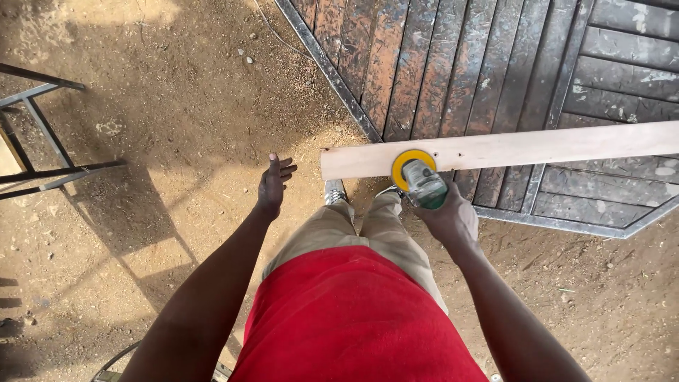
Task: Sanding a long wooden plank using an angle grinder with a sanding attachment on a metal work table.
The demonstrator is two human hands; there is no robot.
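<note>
My right hand (451, 218) grips a green angle grinder (424, 185) whose yellow disc (411, 161) lies against the near edge of a long pale wooden plank (523, 149). The plank runs from the middle of the view out past the right edge, over a dark metal panel. My left hand (273, 184) hangs free to the left of the plank's end, fingers apart, holding nothing. My legs in tan trousers and my red shirt fill the lower middle.
A large rusty metal gate panel (495, 71) with slats lies flat on the dirt ground at the upper right. A grey metal frame (42, 134) stands at the left edge. A thin cable (272, 32) trails across the soil near the panel's corner.
</note>
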